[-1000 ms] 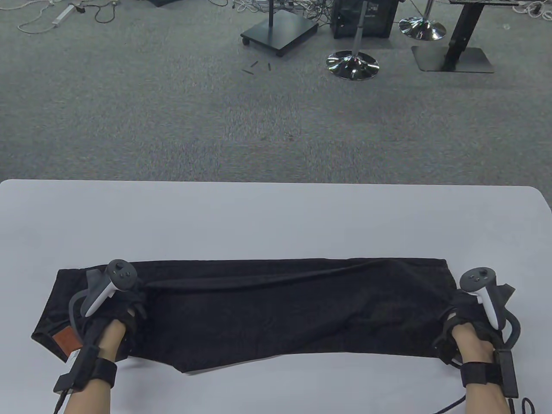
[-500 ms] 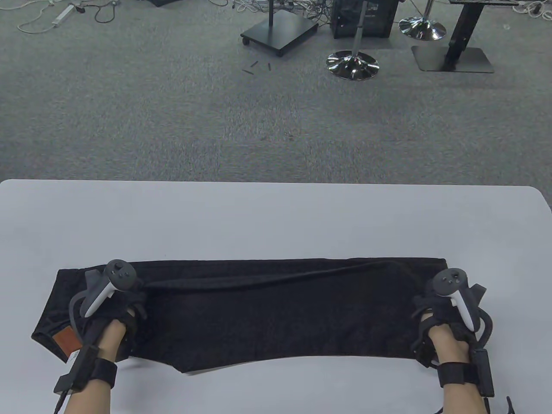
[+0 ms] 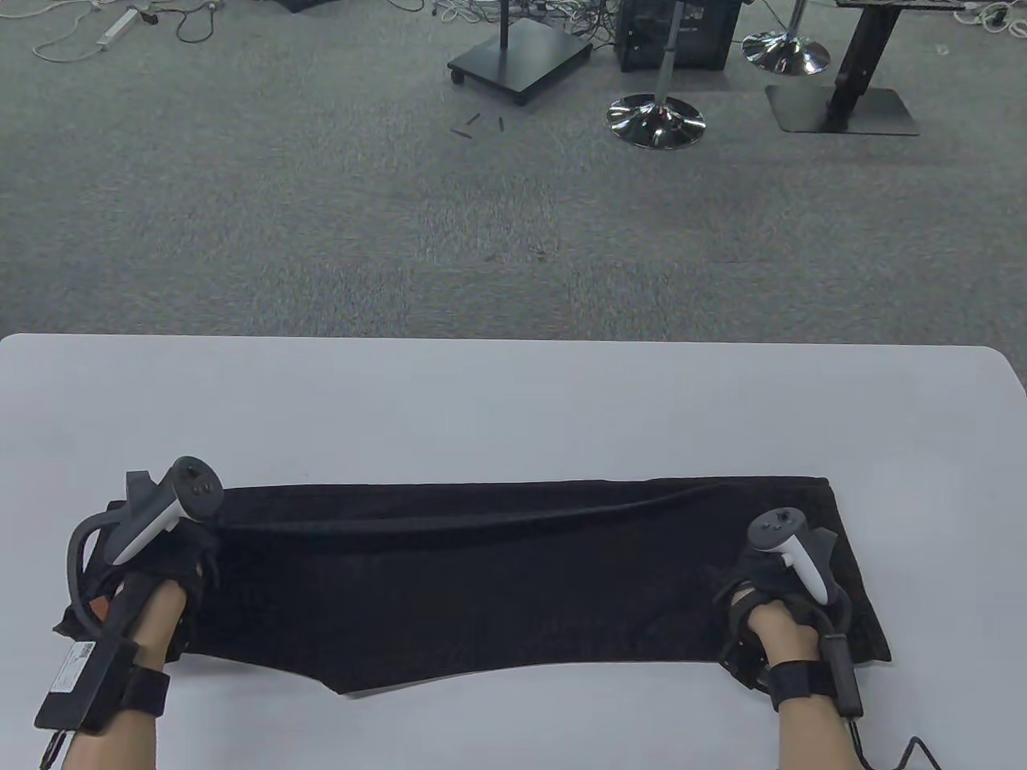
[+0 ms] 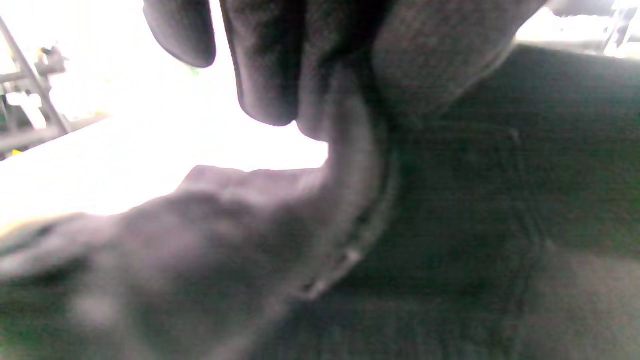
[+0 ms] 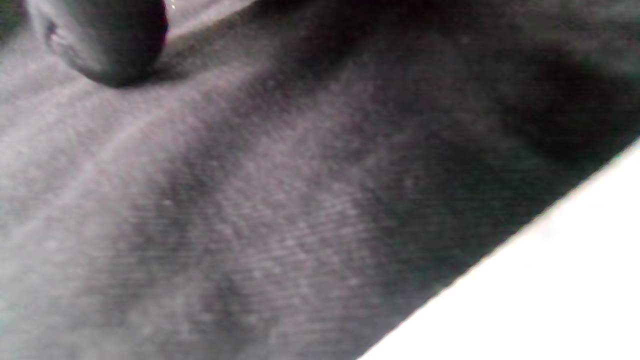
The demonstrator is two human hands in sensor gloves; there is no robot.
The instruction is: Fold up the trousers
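Black trousers [image 3: 497,585] lie flat across the near part of the white table [image 3: 513,401], folded lengthwise, waist end on the left. My left hand [image 3: 172,577] is over the waist end. In the left wrist view its fingers [image 4: 270,60] pinch a raised ridge of the cloth [image 4: 475,210]. My right hand [image 3: 758,585] rests on the leg end, a little inside the right edge. In the right wrist view one fingertip [image 5: 105,40] touches flat cloth [image 5: 280,210], with the table edge [image 5: 550,300] beside it.
An orange label [image 3: 96,609] peeks out by my left wrist. Beyond the table's far edge is grey carpet with a black stand base [image 3: 520,58] and chrome stool bases [image 3: 656,120].
My left hand moved left, from inside the trousers to the waist end. My right hand moved left, from the leg-end edge onto the cloth. The leg end now lies spread out flat.
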